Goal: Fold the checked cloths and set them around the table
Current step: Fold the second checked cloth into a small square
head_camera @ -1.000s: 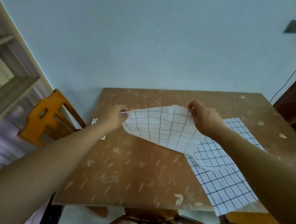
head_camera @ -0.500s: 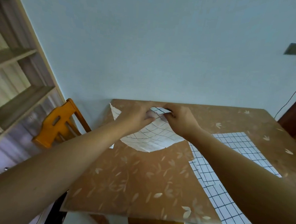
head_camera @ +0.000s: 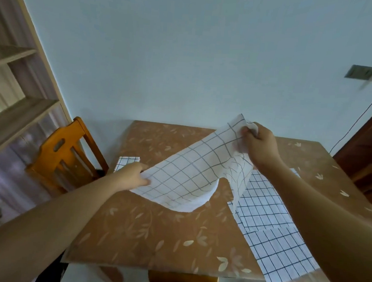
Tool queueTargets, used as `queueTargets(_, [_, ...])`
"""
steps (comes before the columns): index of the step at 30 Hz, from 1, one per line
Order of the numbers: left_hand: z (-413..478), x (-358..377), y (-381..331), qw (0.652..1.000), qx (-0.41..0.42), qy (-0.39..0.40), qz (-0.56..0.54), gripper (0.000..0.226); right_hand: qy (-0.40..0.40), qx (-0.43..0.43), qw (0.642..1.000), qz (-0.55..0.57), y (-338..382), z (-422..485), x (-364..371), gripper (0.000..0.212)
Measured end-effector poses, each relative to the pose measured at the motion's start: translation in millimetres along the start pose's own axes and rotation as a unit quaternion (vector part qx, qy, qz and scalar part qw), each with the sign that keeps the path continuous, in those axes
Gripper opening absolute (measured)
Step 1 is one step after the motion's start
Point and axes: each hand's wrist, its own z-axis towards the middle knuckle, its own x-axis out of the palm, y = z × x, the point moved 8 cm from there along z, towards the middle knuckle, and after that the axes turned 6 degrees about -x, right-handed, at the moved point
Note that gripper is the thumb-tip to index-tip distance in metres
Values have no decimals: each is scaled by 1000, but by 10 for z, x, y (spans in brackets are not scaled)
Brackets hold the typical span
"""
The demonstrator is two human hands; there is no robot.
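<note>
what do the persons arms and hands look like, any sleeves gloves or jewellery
The left arm and right arm are bare to the frame edge, with no sleeves in view. The left hand and right hand wear no gloves; no watch, bracelet or ring shows.

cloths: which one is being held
The middle cloth, gripped by the left hand and right hand; the small folded cloth and the right pile lie flat.

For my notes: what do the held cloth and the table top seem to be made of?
Held cloth: likely thin woven fabric, matte; it sags and creases. Table top: perhaps printed plastic cover, slightly glossy; leaf pattern, soft sheen.
</note>
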Motion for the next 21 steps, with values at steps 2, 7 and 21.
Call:
queueTargets(2, [22, 78, 16, 1000, 3, 2, -25, 48, -7, 11, 1000, -21, -98, -1, -81, 29])
queueTargets(7, [116, -79, 106, 989, -26, -50, -133, 41, 16, 40, 987, -152, -397, -8, -256, 37])
queueTargets(21, [269, -133, -74, 971, -59, -96, -213, 29, 90, 140, 964, -206, -1022, -164, 4, 44])
